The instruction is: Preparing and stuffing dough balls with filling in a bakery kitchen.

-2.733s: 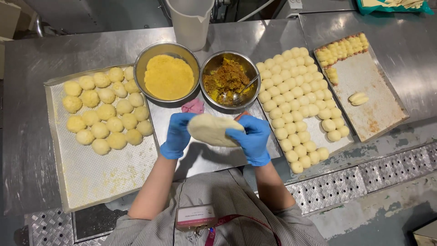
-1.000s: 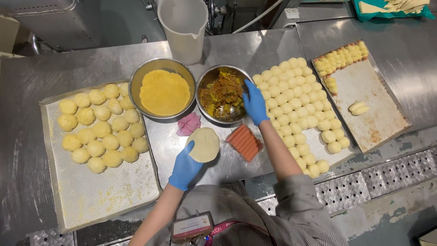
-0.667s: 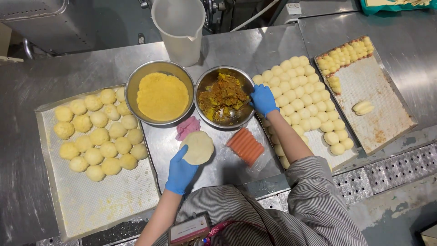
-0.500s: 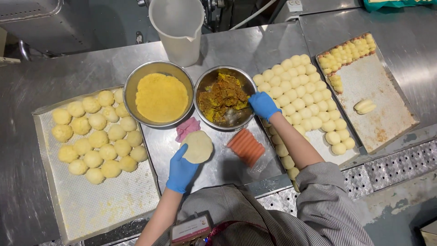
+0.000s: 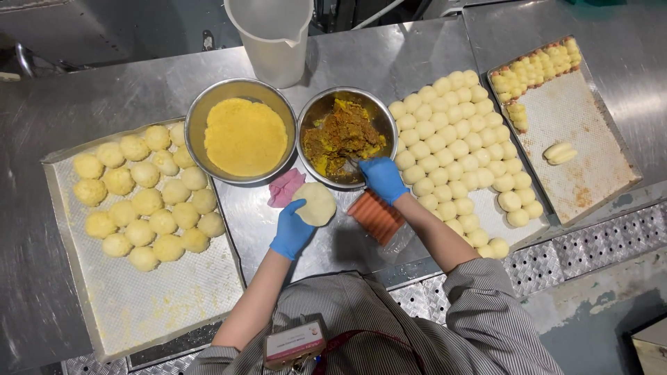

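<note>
My left hand [image 5: 292,229], in a blue glove, holds a flattened round of pale dough [image 5: 316,203] above the steel table. My right hand [image 5: 382,178], also gloved in blue, reaches into the near rim of a steel bowl [image 5: 313,111] of brown-yellow filling [image 5: 340,135] and grips what looks like a spoon handle there. A stack of orange sausages [image 5: 375,217] lies just under my right wrist. A pink scrap [image 5: 285,187] lies by the dough round.
A steel bowl of yellow crumbs [image 5: 243,135] stands left of the filling bowl. Trays of dough balls sit left [image 5: 142,194] and right [image 5: 458,153]. A far-right tray [image 5: 577,139] carries several shaped pieces. A white plastic jug [image 5: 274,35] stands behind the bowls.
Earlier both hands held the dough round together. My right hand then let go and reached to the filling bowl, now lower at its near rim. My left hand keeps the dough.
</note>
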